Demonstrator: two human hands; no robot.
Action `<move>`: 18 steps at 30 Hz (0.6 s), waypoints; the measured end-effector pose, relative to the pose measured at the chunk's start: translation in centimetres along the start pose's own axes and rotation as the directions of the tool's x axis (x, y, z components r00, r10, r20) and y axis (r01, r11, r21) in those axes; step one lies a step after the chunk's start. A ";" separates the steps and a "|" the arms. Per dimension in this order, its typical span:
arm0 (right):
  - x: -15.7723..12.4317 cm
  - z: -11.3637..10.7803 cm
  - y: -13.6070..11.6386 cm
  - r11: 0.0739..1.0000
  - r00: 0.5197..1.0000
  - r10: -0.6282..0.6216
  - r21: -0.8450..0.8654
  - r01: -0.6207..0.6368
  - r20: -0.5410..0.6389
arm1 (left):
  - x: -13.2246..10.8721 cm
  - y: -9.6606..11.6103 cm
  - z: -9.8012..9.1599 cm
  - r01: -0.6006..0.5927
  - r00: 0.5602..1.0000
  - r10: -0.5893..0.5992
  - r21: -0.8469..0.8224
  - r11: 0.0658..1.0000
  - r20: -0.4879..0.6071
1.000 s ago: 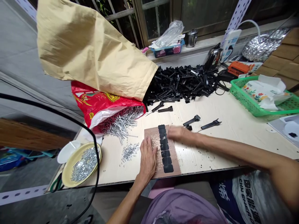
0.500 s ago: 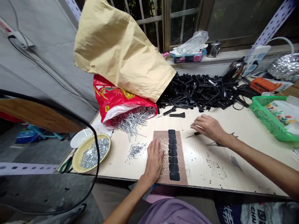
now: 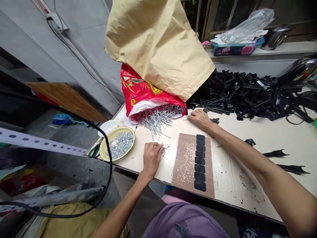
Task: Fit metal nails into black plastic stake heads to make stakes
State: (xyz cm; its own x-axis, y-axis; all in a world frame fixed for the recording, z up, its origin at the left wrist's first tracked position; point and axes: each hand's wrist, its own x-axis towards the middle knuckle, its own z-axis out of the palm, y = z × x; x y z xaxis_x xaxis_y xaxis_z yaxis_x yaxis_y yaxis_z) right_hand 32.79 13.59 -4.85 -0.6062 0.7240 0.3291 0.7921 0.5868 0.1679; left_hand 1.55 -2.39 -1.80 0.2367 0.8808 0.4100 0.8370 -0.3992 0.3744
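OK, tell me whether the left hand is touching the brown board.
Apart: the head view shows a strip of tabletop and small metal pieces between the left hand and the brown board.

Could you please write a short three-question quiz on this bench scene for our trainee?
1. True or false: the left hand is at the small metal pieces scattered on the table.
2. Which do the long metal pins spill from?
A) yellow bowl
B) red bag
C) blue basket
3. Fill in: the right hand is beyond the far edge of the brown ____ bearing a row of black pieces.

Key: 1. True; 2. B; 3. board.
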 end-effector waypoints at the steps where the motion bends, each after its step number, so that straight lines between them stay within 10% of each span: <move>1: -0.3 -0.5 0.0 1.000 0.999 0.011 0.016 -0.011 -0.031 | 0.4 0.2 0.5 -0.020 0.999 0.020 0.002 1.000 0.031; 11: -5.1 -8.7 -5.8 0.945 0.952 0.246 0.262 -0.195 -0.180 | 2.9 1.8 3.7 -0.041 0.960 0.014 0.092 0.995 0.279; 15: -6.6 -10.1 -10.3 0.849 0.936 0.335 0.466 -0.250 -0.109 | 3.1 1.9 3.2 0.159 0.972 -0.119 -0.190 0.969 0.202; 18: -6.4 -10.8 -13.3 0.758 0.929 0.368 0.594 -0.269 -0.048 | 3.1 2.6 2.5 0.406 0.914 -0.324 -0.566 0.718 0.245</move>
State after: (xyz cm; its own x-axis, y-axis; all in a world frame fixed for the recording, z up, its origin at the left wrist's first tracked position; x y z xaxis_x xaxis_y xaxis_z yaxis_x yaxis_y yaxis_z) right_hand 26.92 -2.74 0.83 -0.2681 0.8707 0.4122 0.7210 0.4651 -0.5136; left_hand 5.72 -0.06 -1.64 0.0658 0.9966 0.0494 0.4175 -0.0725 0.9058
